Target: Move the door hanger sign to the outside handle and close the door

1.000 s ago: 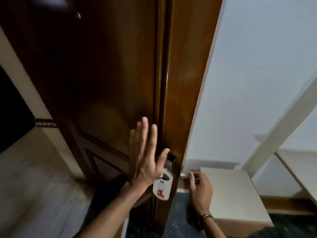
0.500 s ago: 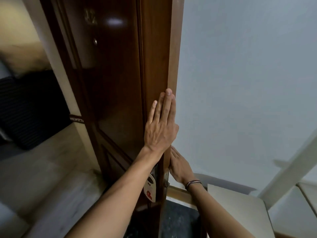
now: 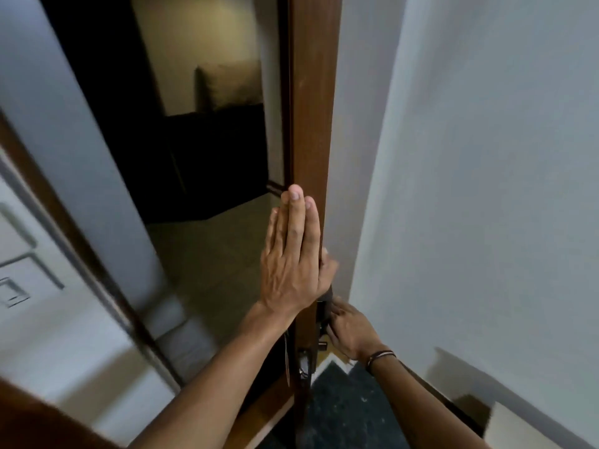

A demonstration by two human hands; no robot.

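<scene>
I see the door [image 3: 312, 131] edge-on, a dark brown wooden slab standing open, its narrow edge facing me. Of the door hanger sign [image 3: 286, 358] I make out only a thin pale sliver low on the door's left face, just under my left forearm; its print is hidden. My left hand [image 3: 293, 254] lies flat against the door's left side, fingers straight and together, holding nothing. My right hand [image 3: 348, 332] reaches round the right side at the dark handle [image 3: 324, 314]; its fingers curl there, but I cannot tell whether they grip it. Below the handle a metal latch plate [image 3: 304, 364] shows on the edge. Left of the door the opening gives onto a tiled floor [image 3: 214, 254] and a dim room. A pale wall [image 3: 486, 157] stands close on the right.
</scene>
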